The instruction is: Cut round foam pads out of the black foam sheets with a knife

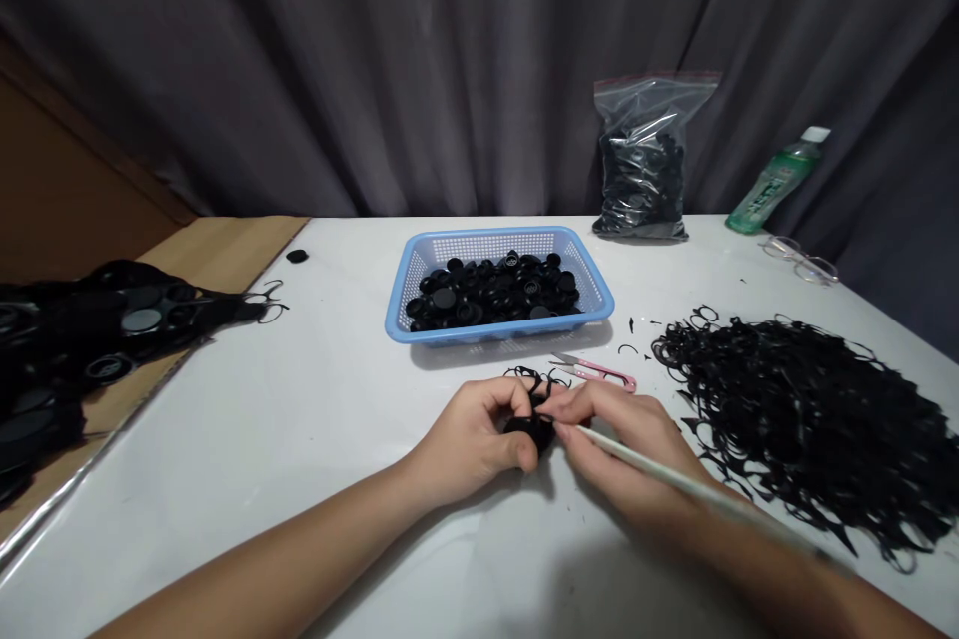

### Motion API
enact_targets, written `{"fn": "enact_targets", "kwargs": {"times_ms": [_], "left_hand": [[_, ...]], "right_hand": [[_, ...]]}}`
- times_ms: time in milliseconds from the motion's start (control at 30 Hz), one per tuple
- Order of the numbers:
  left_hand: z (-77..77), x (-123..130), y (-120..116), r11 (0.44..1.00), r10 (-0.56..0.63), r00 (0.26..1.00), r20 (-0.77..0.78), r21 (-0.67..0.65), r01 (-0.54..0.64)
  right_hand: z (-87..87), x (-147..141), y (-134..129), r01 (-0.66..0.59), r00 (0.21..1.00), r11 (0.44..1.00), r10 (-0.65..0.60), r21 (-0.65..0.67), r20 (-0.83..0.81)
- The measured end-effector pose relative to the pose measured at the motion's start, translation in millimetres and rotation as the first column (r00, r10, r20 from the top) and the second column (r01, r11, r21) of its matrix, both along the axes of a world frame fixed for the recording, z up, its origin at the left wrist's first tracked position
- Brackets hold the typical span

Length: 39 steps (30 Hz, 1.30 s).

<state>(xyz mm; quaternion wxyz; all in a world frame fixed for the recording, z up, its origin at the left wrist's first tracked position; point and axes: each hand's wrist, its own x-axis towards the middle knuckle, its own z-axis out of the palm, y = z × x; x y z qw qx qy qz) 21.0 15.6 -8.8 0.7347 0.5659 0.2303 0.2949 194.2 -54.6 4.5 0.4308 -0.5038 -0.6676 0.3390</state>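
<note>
Between the thumb and fingers of my left hand (469, 434) is a small round black part (530, 431), held low over the white table. My right hand (629, 444) grips a long, slender, pale stick-like tool (674, 477). Its front end meets the black part, where my fingertips hide the exact contact. Thin black loops and strips (535, 377) lie or hang just beyond my fingers. Behind the right hand rest pink thread snips (603, 374). Past them stands a blue plastic basket (494, 332) holding many round black parts.
A big heap of black rings and scraps (809, 419) covers the right side. At the left, joined black parts (135, 319) lie over cardboard (217, 242). One black disc (297, 256) sits near it. Along the back are a filled zip bag (642, 170), a green bottle (775, 182) and eyeglasses (815, 269).
</note>
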Motion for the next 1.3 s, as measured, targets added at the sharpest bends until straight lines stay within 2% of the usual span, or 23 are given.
{"fn": "enact_targets", "kwargs": {"times_ms": [67,133,200,300,400,533,633,700,767,833,933,967,1000,1033,1067,1133,1167,1200,1233,1267,1300], "left_hand": [[0.7,0.7,0.8,0.999,0.011,1.0,-0.022,0.046,-0.01],[2.3,1.4,1.8,0.999,0.017,0.998,-0.063,0.032,-0.015],[3.4,1.4,3.0,0.999,0.024,0.994,-0.111,-0.039,-0.029],[1.9,0.1,4.4,0.991,0.048,0.987,-0.151,-0.119,-0.067],[-2.9,-1.0,3.5,0.984,0.045,0.993,-0.105,-0.167,-0.062],[-8.2,-0.8,-0.6,0.952,0.036,0.999,0.017,-0.305,-0.029],[-8.3,-1.0,-1.7,0.933,0.047,0.995,0.086,-0.359,-0.013],[-7.0,-1.3,-0.7,0.936,0.052,0.994,0.095,-0.351,-0.015],[-5.7,-1.3,0.6,0.946,0.044,0.995,0.084,-0.324,-0.014],[-4.6,-0.6,1.4,0.954,0.026,0.997,0.069,-0.301,-0.004],[-3.2,1.0,0.9,0.96,0.025,0.999,0.026,-0.281,-0.017],[-2.6,1.5,0.4,0.965,0.039,0.999,-0.009,-0.258,-0.04],[-2.0,1.9,0.0,0.972,0.057,0.997,-0.053,-0.224,-0.068],[-1.3,2.1,-0.2,0.978,0.079,0.992,-0.1,-0.184,-0.096],[-0.7,2.1,-0.4,0.982,0.102,0.984,-0.144,-0.144,-0.123],[0.3,1.5,-0.1,0.982,0.145,0.97,-0.197,-0.089,-0.164],[0.8,0.9,0.1,0.981,0.159,0.966,-0.205,-0.077,-0.178],[1.3,0.2,0.5,0.98,0.168,0.964,-0.206,-0.073,-0.187],[1.8,-0.7,0.8,0.979,0.175,0.962,-0.208,-0.068,-0.192],[2.3,-1.6,1.0,0.978,0.179,0.961,-0.21,-0.066,-0.196],[2.9,-2.5,1.1,0.978,0.182,0.96,-0.212,-0.065,-0.2]], "right_hand": [[-0.5,4.1,0.1,-0.019,0.985,0.974,-0.02,0.225,0.169],[0.2,7.0,-0.4,0.012,0.972,0.935,-0.093,0.354,0.214],[1.4,7.8,-1.2,0.073,0.979,0.936,-0.133,0.346,0.155],[1.8,6.7,-1.8,0.168,0.985,0.961,-0.171,0.221,-0.005],[0.1,7.8,0.3,0.28,0.959,0.951,-0.271,0.133,-0.082],[-0.1,13.0,4.7,0.359,0.933,0.925,-0.359,0.126,-0.025],[5.8,18.8,6.0,0.412,0.898,0.885,-0.435,0.218,0.067],[12.0,25.9,6.6,0.44,0.841,0.846,-0.506,0.301,0.191],[17.9,37.0,8.5,0.435,0.745,0.831,-0.549,0.347,0.38],[21.4,51.2,11.9,0.435,0.618,0.835,-0.549,0.336,0.563],[21.6,70.5,17.9,0.486,0.425,0.821,-0.521,0.299,0.74],[21.0,74.2,19.4,0.489,0.386,0.822,-0.504,0.292,0.773],[20.5,75.5,20.3,0.476,0.383,0.831,-0.492,0.29,0.782],[20.1,74.2,20.4,0.451,0.424,0.843,-0.493,0.295,0.76],[19.9,70.2,19.7,0.423,0.512,0.857,-0.495,0.296,0.702],[20.2,55.1,15.7,0.376,0.769,0.892,-0.451,0.25,0.453],[20.2,45.1,12.7,0.354,0.881,0.925,-0.38,0.139,0.282],[20.1,34.6,9.3,0.276,0.959,0.961,-0.274,-0.012,0.071],[19.5,24.4,6.0,0.131,0.977,0.978,-0.155,-0.162,-0.147],[18.4,15.1,2.9,-0.013,0.94,0.963,-0.08,-0.268,-0.333],[17.0,7.3,0.5,-0.112,0.886,0.933,-0.063,-0.342,-0.46]]}}
